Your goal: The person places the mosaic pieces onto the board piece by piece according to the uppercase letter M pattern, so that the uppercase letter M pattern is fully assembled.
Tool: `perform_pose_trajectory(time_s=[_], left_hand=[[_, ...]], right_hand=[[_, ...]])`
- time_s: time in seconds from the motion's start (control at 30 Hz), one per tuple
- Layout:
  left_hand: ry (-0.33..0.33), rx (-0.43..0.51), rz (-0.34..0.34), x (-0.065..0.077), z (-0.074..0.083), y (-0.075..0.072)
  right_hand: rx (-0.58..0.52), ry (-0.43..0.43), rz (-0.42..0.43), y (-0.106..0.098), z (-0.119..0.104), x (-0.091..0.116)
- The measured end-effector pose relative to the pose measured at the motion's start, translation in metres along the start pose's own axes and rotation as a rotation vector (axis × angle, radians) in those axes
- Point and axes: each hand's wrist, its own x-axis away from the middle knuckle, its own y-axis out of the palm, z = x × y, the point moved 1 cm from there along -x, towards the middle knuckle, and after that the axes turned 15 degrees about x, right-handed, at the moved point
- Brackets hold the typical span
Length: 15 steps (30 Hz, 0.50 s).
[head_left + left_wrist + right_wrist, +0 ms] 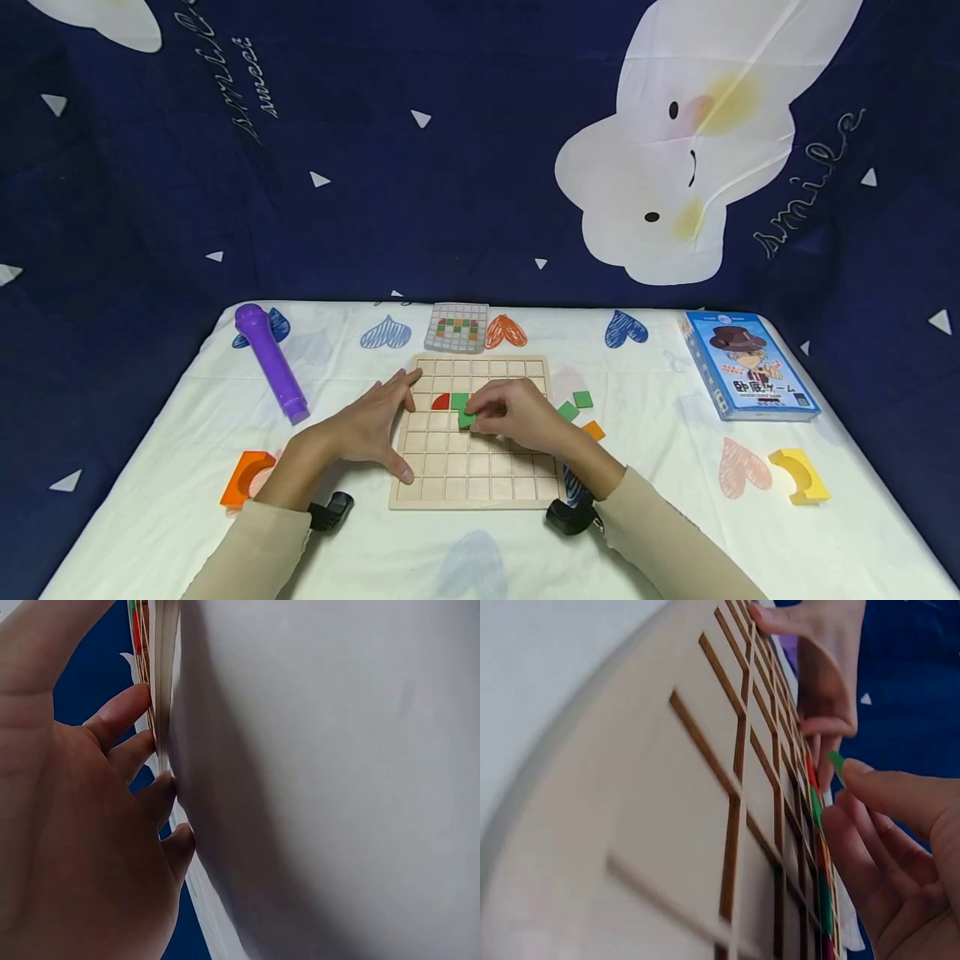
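A wooden grid board (450, 492) lies in the middle of the table. My right hand (525, 414) pinches a green square tile (466, 420) between thumb and fingers, over the board's upper middle. In the right wrist view, the pinched tile (836, 760) stands tilted at the fingertips. Just beyond it, a red rounded tile (441, 402) and another green tile (459, 401) sit in a row of cells; the right hand hides part of this row. With thumb and fingers spread, my left hand (366, 427) rests along the board's left edge.
Right of the board lie two loose green tiles (583, 399) and an orange tile (594, 430). Behind it is a pattern card (457, 340). A purple microphone-shaped toy (273, 362) and orange block (246, 477) are left; a blue box (750, 367) and yellow block (802, 477) right.
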Motion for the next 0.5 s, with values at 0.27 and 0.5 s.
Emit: perform_pose_trajectory(time_s=[0.27, 0.5], left_hand=[[0.005, -0.013, 0.0, -0.001, -0.002, 0.0], [0.011, -0.003, -0.003, 0.0, -0.002, 0.0]], right_hand=[[0.037, 0.024, 0.017, 0.013, -0.014, -0.013], [0.069, 0.047, 0.03, 0.021, -0.022, -0.02]])
